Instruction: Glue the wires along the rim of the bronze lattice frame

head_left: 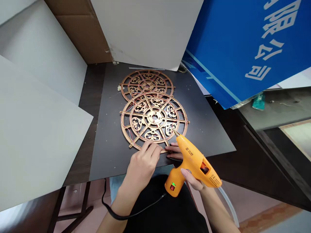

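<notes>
My right hand [193,179] is wrapped around a yellow glue gun [194,158], whose metal nozzle points up and left over the nearer wheel. A clear glue stick [229,204] sticks out of the gun's back, and a green light glows on its grip. Some right-hand fingers reach the wheel's near rim. At that rim my left hand [144,161] is closed in a pinch; what its fingertips hold is hidden. The nearer openwork wooden wheel [155,111], laced with thin red and white wires, partly overlaps a similar farther wheel [147,85].
The wheels lie on a dark grey board [111,129] on a table. White panels [145,32] and brown cardboard [75,32] stand behind and left. A blue sign [243,48] leans at the right. The gun's black cord [141,212] crosses my left forearm.
</notes>
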### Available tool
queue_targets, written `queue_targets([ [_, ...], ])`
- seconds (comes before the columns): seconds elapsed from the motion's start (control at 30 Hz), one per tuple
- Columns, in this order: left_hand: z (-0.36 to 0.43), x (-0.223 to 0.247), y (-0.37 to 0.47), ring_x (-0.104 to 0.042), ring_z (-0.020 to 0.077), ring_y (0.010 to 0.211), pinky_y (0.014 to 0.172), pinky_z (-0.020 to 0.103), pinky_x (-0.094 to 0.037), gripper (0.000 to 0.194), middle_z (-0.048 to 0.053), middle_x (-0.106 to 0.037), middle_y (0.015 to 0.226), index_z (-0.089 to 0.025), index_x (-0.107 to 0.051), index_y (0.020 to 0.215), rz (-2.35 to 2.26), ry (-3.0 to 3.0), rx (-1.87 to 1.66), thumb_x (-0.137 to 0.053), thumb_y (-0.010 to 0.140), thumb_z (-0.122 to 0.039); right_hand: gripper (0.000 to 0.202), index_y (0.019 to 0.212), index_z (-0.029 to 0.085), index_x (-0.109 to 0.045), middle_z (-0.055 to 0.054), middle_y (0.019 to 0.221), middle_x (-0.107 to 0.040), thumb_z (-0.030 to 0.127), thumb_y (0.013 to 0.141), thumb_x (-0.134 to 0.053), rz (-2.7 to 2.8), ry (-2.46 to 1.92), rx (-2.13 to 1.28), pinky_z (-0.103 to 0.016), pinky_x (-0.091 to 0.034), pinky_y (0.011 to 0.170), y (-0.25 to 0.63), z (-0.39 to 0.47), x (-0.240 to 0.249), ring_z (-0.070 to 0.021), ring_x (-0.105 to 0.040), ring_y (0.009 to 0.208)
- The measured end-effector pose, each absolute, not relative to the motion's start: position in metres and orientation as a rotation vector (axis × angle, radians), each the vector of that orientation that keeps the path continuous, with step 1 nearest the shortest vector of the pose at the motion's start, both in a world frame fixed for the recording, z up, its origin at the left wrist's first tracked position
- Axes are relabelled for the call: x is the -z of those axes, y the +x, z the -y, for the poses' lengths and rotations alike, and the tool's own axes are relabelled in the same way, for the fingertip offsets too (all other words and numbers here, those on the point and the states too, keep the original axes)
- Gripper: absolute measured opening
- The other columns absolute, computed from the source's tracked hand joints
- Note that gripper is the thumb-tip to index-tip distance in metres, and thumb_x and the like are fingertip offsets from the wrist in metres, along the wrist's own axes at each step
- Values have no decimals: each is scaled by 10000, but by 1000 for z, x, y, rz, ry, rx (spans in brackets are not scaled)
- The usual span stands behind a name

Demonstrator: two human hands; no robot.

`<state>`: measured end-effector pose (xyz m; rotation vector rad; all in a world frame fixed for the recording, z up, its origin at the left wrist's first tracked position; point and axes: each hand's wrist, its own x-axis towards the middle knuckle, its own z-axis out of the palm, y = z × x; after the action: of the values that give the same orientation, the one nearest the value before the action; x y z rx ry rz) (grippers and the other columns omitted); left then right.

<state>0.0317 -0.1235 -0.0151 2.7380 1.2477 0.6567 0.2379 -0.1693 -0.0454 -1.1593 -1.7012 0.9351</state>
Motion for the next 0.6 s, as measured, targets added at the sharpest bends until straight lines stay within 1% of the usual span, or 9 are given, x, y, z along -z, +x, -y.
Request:
queue_targets([
  [0.1, 123, 18, 26, -604, 195, 1049, 729, 252, -545, 236, 67, -682, 997, -141, -596, 1133, -1162, 2704, -722, -457, 949, -92, 411, 1208, 268, -658, -85, 1293, -645, 439, 870, -500, 1728, -1093, -917, -609, -385, 1118, 237, 167, 40, -364, -473, 1348],
  [0.17, 123, 19, 23, -601, 197, 1064, 741, 252, -547, 298, 77, -677, 1041, -138, -576, 1216, -1103, 2701, -737, -443, 954, -91, 412, 1211, 248, -658, -91, 1290, -646, 416, 872, -495, 1730, -1063, -886, -601, -355, 1137, 236, 165, 37, -356, -484, 1339],
  [0.27, 122, 19, 20, -601, 200, 1060, 753, 262, -551, 320, 91, -663, 1039, -125, -581, 1232, -1019, 2710, -775, -427, 955, -78, 425, 1228, 252, -652, -84, 1262, -661, 414, 867, -496, 1738, -1033, -839, -592, -290, 1176, 234, 164, 36, -340, -524, 1305],
  [0.3, 122, 19, 20, -601, 200, 1054, 759, 266, -553, 317, 95, -658, 1031, -119, -587, 1224, -1003, 2706, -791, -428, 953, -73, 431, 1242, 259, -642, -81, 1264, -660, 414, 867, -497, 1722, -1034, -835, -590, -288, 1177, 233, 164, 36, -334, -531, 1300],
  [0.37, 122, 20, 19, -599, 203, 1049, 772, 274, -555, 314, 101, -650, 1027, -114, -594, 1216, -989, 2692, -813, -438, 947, -65, 427, 1248, 272, -632, -76, 1266, -660, 409, 863, -509, 1687, -1042, -841, -593, -304, 1169, 232, 164, 37, -330, -533, 1304],
  [0.43, 123, 21, 19, -597, 202, 1047, 786, 277, -556, 310, 100, -644, 1018, -121, -601, 1205, -982, 2668, -838, -448, 942, -61, 400, 1205, 280, -654, -71, 1232, -678, 412, 851, -521, 1676, -1058, -830, -586, -332, 1156, 232, 165, 37, -331, -531, 1307],
  [0.53, 123, 22, 18, -601, 190, 1016, 800, 278, -553, 290, 94, -636, 989, -129, -615, 1173, -976, 2621, -873, -458, 939, -61, 361, 1123, 286, -690, -71, 1154, -714, 435, 832, -538, 1708, -1085, -817, -535, -398, 1128, 234, 164, 37, -325, -550, 1286],
  [0.6, 123, 23, 18, -599, 189, 999, 797, 282, -551, 282, 98, -629, 983, -124, -620, 1156, -972, 2610, -872, -455, 938, -56, 355, 1096, 279, -698, -76, 1149, -718, 455, 832, -539, 1712, -1097, -818, -507, -445, 1094, 234, 164, 37, -322, -566, 1267],
])
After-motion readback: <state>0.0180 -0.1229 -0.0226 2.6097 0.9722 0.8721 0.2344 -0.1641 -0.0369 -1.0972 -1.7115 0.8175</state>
